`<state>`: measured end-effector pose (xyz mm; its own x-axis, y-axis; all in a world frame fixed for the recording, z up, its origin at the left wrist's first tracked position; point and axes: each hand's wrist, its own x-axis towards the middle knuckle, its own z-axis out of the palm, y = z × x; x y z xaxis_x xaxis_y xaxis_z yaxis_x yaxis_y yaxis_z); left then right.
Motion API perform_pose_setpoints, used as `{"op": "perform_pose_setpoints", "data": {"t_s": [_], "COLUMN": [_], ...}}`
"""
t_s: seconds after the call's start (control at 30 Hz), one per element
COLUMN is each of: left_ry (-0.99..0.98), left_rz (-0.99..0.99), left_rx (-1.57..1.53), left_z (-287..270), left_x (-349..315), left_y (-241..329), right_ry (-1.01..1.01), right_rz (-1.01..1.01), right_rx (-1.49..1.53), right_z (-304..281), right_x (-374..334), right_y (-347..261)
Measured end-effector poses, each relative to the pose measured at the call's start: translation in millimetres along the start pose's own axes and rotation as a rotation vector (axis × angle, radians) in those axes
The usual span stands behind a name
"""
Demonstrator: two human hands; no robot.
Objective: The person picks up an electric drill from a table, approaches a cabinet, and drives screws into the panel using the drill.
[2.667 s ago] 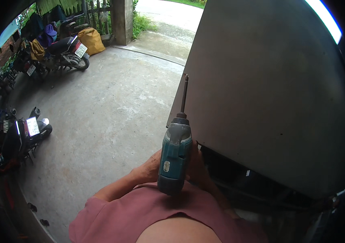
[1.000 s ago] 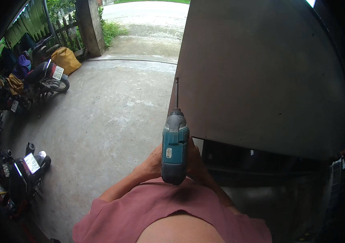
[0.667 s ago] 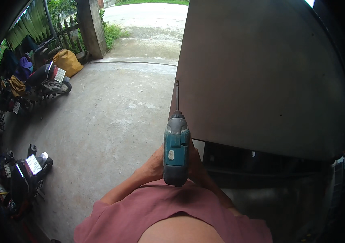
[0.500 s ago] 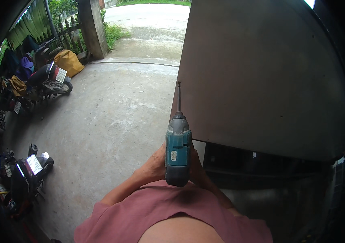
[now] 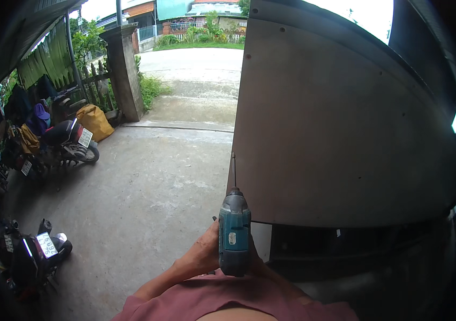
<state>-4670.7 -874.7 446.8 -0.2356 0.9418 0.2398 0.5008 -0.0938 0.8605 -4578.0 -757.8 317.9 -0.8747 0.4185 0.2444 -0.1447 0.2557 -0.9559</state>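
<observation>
A teal and black cordless impact driver (image 5: 235, 235) points away from me, upright in the picture. Its long thin bit (image 5: 234, 171) lines up with the left edge of a large brown-grey panel (image 5: 340, 134); I cannot tell whether the tip touches it. My right hand (image 5: 258, 258), mostly hidden behind the tool, appears closed on its grip. Tucked against the tool's left side is my left hand (image 5: 206, 247), seemingly closed, its fingers largely out of sight. A small dark tip sticks up beside it, too small to name.
Parked motorbikes (image 5: 72, 142) and a yellow sack (image 5: 94, 122) line the left side, with another motorbike (image 5: 40, 251) nearer. A concrete pillar (image 5: 123, 75) stands by the opening to a road. Several screw heads or holes dot the panel. Concrete floor (image 5: 147, 182) lies left of me.
My view has tilted up, so the panel's upper part and houses across the road now show. The driver sits lower in the picture, still held close to my body.
</observation>
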Motion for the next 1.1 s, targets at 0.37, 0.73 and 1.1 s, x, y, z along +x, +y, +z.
{"op": "perform_pose_setpoints", "data": {"t_s": [0.37, 0.73, 1.1], "left_ry": [0.07, 0.04, 0.028], "left_rz": [0.258, 0.142, 0.15], "left_rx": [0.031, -0.133, -0.115], "left_z": [-64, -85, -87], "left_x": [37, 59, 69], "left_y": [38, 79, 74], "right_ry": [0.049, 0.357, 0.422], "right_rz": [-0.458, -0.606, -0.697], "right_rx": [-0.144, -0.399, -0.459], "right_z": [-21, -17, -18], "right_x": [75, 93, 98], "right_y": [-167, -203, -202]}}
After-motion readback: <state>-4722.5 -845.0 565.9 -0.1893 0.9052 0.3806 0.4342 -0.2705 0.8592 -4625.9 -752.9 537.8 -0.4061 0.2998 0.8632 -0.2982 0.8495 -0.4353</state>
